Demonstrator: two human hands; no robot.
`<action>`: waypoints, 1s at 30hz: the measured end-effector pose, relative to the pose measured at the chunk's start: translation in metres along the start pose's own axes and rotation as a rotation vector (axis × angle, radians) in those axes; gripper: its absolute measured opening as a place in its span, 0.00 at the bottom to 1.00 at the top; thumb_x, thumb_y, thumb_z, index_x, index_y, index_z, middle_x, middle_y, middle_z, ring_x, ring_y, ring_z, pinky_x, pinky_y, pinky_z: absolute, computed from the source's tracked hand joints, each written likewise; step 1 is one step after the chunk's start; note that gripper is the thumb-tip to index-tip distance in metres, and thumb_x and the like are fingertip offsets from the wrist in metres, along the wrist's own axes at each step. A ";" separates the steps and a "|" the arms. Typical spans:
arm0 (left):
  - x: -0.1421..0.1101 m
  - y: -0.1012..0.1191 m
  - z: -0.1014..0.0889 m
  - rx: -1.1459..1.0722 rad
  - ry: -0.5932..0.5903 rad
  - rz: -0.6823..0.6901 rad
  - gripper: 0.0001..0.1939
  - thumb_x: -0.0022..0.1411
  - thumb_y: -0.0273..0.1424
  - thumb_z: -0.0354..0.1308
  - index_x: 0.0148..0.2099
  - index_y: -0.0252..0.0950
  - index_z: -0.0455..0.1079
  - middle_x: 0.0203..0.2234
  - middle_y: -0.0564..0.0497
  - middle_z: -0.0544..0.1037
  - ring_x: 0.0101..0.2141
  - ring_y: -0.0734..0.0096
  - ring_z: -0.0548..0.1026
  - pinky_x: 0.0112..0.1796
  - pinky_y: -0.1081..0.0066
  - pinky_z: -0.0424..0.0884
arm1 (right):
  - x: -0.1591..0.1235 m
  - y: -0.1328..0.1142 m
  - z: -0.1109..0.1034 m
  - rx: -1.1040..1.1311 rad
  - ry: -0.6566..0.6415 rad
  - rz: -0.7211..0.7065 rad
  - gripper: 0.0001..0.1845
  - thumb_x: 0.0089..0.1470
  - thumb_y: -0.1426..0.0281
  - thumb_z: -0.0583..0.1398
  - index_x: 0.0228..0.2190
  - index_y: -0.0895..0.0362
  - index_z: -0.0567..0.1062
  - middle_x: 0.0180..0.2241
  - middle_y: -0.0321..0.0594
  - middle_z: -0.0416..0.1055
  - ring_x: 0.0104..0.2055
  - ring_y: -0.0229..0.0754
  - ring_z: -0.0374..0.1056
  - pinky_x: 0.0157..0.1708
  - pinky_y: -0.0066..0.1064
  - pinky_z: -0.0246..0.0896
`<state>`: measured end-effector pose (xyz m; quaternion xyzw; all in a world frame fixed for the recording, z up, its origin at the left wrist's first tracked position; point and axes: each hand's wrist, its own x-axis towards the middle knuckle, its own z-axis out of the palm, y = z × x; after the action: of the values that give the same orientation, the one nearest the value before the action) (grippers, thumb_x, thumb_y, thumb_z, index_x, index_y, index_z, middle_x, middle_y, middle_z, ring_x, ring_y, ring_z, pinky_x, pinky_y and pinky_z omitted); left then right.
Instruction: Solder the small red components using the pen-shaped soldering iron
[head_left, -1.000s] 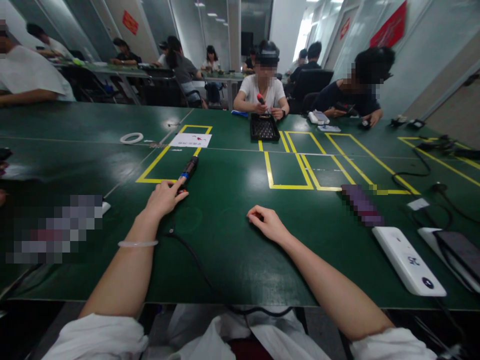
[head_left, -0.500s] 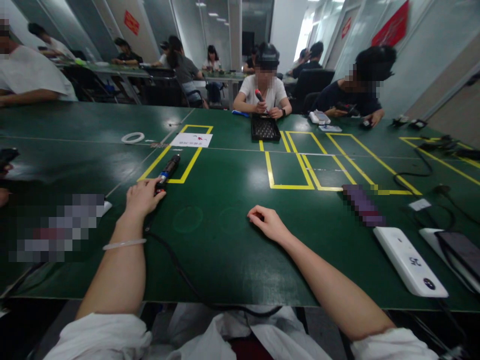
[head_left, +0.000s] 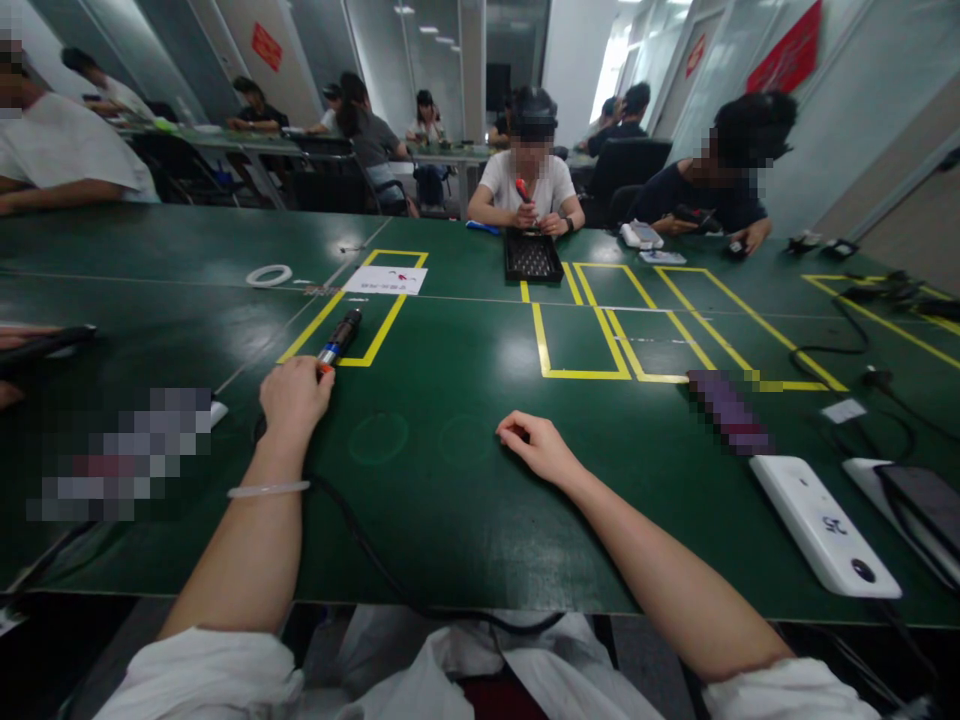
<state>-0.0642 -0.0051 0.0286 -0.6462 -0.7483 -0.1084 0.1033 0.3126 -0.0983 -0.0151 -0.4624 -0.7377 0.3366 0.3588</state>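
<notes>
My left hand (head_left: pixel 295 392) is wrapped over the near end of a black corded tool (head_left: pixel 343 335) with a blue band and a bit of orange; its exact kind is unclear. The tool lies slanted, its far end pointing forward and right into a yellow-taped rectangle (head_left: pixel 386 330). A black cord (head_left: pixel 367 545) runs from near this hand across the table edge. My right hand (head_left: pixel 536 442) rests on the green table (head_left: pixel 442 520), fingers loosely curled toward the thumb, with nothing visible in it.
A white card (head_left: pixel 386 280) lies in the left taped rectangle, beside a white ring (head_left: pixel 268 275). On the right are a purple phone (head_left: pixel 727 410), a white power bank (head_left: pixel 821 525) and cables. Opposite, a person works over a black tray (head_left: pixel 533 258). Another person's arm (head_left: pixel 30 338) reaches in at left.
My left hand first slid left with the tool, then shifted slightly right and closed further over its near end. My right hand stays in place. The neighbour's dark object at left came further in.
</notes>
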 end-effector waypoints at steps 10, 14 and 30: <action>-0.056 0.117 -0.011 -0.811 -0.395 0.662 0.18 0.67 0.39 0.50 0.54 0.39 0.70 0.42 0.48 0.76 0.40 0.67 0.74 0.41 0.70 0.68 | -0.001 0.000 0.004 0.062 -0.013 0.001 0.06 0.58 0.70 0.57 0.36 0.58 0.73 0.29 0.35 0.71 0.30 0.36 0.67 0.33 0.26 0.59; -0.087 0.149 -0.018 -1.003 -0.643 0.715 0.15 0.66 0.37 0.51 0.52 0.37 0.65 0.39 0.49 0.75 0.39 0.69 0.74 0.40 0.71 0.69 | -0.003 -0.003 0.005 0.137 -0.049 -0.012 0.10 0.59 0.66 0.57 0.40 0.57 0.72 0.29 0.34 0.70 0.29 0.35 0.65 0.32 0.26 0.58; -0.099 0.159 -0.018 -1.050 -0.548 0.748 0.11 0.62 0.36 0.57 0.45 0.37 0.68 0.39 0.49 0.75 0.40 0.69 0.74 0.43 0.69 0.69 | 0.000 -0.003 0.002 0.186 -0.077 0.130 0.18 0.58 0.56 0.57 0.28 0.59 0.71 0.22 0.33 0.66 0.23 0.33 0.59 0.25 0.24 0.52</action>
<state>0.1073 -0.0812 0.0214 -0.8288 -0.3234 -0.2462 -0.3846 0.3095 -0.1000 -0.0142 -0.4607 -0.6849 0.4437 0.3490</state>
